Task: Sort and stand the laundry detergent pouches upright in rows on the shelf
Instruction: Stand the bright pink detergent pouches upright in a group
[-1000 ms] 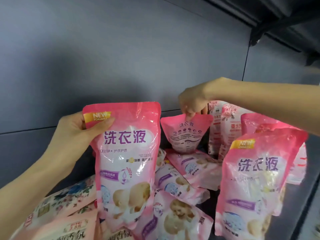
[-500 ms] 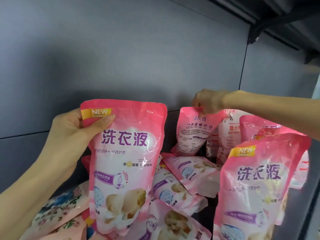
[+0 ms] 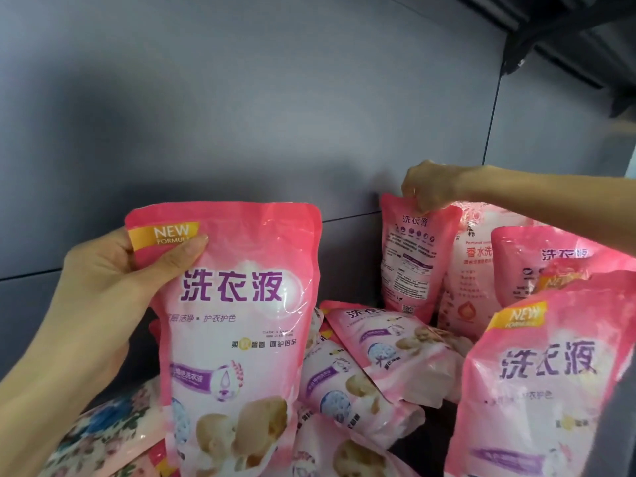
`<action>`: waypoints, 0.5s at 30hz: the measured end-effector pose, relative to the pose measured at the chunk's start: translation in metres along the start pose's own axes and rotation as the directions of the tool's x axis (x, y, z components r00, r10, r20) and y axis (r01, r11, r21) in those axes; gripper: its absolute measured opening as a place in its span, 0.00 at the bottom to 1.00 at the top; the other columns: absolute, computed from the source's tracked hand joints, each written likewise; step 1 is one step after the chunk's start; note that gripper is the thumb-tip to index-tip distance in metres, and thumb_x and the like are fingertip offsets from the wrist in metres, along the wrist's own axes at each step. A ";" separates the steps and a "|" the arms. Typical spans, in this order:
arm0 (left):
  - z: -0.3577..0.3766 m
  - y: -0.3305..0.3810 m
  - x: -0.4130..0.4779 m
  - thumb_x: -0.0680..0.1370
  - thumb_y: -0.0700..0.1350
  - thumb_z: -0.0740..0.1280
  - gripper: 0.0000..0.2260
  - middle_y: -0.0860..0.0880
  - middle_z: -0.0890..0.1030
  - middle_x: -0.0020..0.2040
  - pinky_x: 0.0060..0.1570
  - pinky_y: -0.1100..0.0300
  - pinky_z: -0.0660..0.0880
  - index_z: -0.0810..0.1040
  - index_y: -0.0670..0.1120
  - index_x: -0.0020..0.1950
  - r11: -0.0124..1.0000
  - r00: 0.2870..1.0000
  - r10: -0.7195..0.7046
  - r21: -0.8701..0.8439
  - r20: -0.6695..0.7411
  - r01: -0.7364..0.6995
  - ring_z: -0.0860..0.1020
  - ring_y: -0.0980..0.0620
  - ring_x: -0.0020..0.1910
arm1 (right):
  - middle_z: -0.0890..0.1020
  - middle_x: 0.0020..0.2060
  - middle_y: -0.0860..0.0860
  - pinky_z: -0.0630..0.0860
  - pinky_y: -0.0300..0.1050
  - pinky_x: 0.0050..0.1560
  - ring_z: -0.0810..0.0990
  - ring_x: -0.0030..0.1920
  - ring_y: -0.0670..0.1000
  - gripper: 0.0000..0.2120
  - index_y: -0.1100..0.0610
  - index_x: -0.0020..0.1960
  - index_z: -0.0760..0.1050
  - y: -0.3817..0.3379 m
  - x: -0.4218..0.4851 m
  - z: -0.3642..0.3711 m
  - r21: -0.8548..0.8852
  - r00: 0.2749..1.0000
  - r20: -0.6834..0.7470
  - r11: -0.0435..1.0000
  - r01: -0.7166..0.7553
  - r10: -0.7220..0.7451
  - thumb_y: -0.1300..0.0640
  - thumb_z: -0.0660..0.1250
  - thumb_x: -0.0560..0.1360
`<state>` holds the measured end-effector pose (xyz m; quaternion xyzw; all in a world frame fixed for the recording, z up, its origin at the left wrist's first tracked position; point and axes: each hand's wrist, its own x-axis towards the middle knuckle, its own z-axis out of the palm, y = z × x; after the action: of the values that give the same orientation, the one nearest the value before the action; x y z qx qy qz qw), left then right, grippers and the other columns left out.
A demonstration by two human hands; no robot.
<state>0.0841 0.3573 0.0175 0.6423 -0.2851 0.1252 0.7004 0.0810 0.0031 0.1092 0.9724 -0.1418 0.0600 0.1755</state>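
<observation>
While left hand (image 3: 103, 287) fingers grip front pouch (image 3: 241, 339) upright, right hand (image 3: 430, 187) fingers pinch rear pouch (image 3: 409, 270) top.

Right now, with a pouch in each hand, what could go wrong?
1. The left grip holds the front pouch by one top corner only. It could slip or swing down onto the lying pouches.
2. The right grip pinches the back pouch by its top edge. Its base is hidden, so it may topple when let go.
3. The lying pouches fill the middle, leaving little room to stand the front pouch.
</observation>
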 end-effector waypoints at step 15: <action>-0.007 -0.001 -0.002 0.42 0.68 0.77 0.32 0.50 0.85 0.39 0.29 0.65 0.78 0.83 0.53 0.40 0.997 0.998 -0.068 -0.042 0.004 0.068 0.83 0.54 0.34 | 0.81 0.53 0.46 0.72 0.36 0.57 0.79 0.54 0.45 0.15 0.54 0.59 0.77 0.005 -0.023 -0.013 0.475 0.972 -0.132 0.848 0.233 -0.193 0.52 0.70 0.73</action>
<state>0.0845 0.3640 0.0157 0.6367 -0.2668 0.0943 0.7173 0.0568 0.0087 0.1192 0.9916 -0.0062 0.1122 -0.0642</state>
